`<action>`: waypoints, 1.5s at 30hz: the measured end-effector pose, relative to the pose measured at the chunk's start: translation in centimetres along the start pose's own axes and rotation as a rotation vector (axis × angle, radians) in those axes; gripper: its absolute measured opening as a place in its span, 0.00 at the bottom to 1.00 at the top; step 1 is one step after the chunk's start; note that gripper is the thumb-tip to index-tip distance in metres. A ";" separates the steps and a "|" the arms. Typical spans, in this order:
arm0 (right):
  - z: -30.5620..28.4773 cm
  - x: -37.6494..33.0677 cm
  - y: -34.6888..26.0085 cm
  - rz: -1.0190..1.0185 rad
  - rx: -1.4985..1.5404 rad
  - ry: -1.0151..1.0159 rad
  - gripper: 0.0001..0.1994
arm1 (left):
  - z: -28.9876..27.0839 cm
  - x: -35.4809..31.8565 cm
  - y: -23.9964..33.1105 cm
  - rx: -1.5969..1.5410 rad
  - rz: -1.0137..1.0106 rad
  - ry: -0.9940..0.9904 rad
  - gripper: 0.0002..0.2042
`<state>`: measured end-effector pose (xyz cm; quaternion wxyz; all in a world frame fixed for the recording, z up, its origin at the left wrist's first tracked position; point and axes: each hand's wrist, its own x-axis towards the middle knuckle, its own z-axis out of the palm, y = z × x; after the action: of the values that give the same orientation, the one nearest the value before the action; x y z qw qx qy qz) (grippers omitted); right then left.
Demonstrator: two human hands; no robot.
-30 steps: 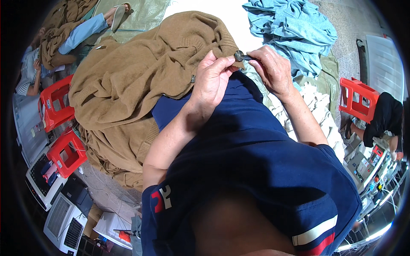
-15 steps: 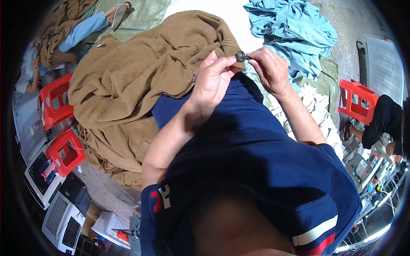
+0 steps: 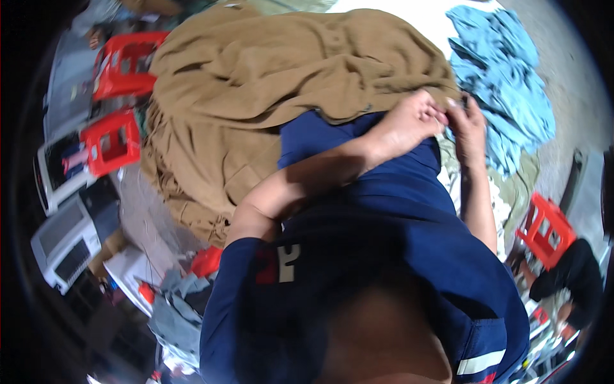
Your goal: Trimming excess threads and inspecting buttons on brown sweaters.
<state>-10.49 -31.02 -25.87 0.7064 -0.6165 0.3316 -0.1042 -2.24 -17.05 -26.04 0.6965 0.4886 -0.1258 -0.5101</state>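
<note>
Since the earlier frame, both hands have shifted toward the right side of the view, and the big brown woven cloth (image 3: 275,83) now fills more of the upper part. The pile of light blue fabric (image 3: 505,83) lies now close to the right rim.

On the left stand two red plastic crates (image 3: 115,137); something small and pale sits in the nearer one, but it is too blurred to tell what. Below them a grey machine with a keypad (image 3: 64,240) rests on the floor, with loose grey cloth pieces (image 3: 173,301) near it. One more red plastic stool (image 3: 543,227) stands at the right, beside a person in dark clothing (image 3: 572,275).

Free space is small: the brown cloth lies against the person's dark blue shirt (image 3: 384,256), and its edge ends just at the hands.

The left hand (image 3: 409,121) is closed, its fingers pinching the cloth edge. The right hand (image 3: 467,125) is also closed, pressing a small dark tool (image 3: 463,100) at the same edge; the two hands touch each other.
</note>
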 end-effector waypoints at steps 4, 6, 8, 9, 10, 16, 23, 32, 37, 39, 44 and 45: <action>-7.2 5.3 4.7 -0.087 -0.256 0.267 0.15 | -2.4 -4.7 3.1 0.702 0.211 0.050 0.09; -9.8 7.2 6.7 -0.207 -0.390 0.358 0.18 | -5.5 -7.5 2.6 0.959 0.436 0.209 0.12; -6.8 6.0 4.6 -0.476 -0.608 0.323 0.14 | -8.8 -10.8 3.1 1.347 0.658 0.484 0.13; -5.2 5.4 4.1 -0.541 -0.518 0.181 0.13 | -10.5 -12.3 3.3 1.455 0.621 0.573 0.14; -3.0 4.4 3.6 -0.616 -0.478 -0.011 0.14 | -12.3 -13.7 3.5 1.548 0.604 0.647 0.14; 12.5 1.3 0.3 -1.187 -0.956 -0.711 0.16 | -18.0 -18.1 4.1 1.786 0.451 0.980 0.24; 14.1 5.9 2.9 -1.142 -1.110 -0.479 0.15 | -18.2 -16.6 2.7 1.553 0.568 0.966 0.22; 14.5 6.3 3.5 -1.110 -1.104 -0.484 0.21 | -30.7 -17.6 7.4 1.739 0.360 1.500 0.26; 12.3 5.9 1.8 -0.677 -0.495 -0.426 0.08 | -35.3 -17.8 8.3 1.455 0.364 1.332 0.21; 9.0 5.5 -0.7 -0.453 -0.235 -0.442 0.08 | -33.9 -16.9 9.0 1.510 0.385 1.212 0.21; 0.6 1.6 -10.6 -0.414 0.379 -0.552 0.15 | -29.4 -13.9 9.1 1.661 0.559 1.112 0.12; -1.2 1.2 -12.5 -0.467 0.451 -0.483 0.16 | -29.3 -13.1 9.2 1.656 0.562 1.113 0.12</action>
<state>-7.07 -35.35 -14.56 0.8390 -0.5116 -0.0241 -0.1839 17.06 10.10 -28.74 0.1959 0.9340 -0.2071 0.2152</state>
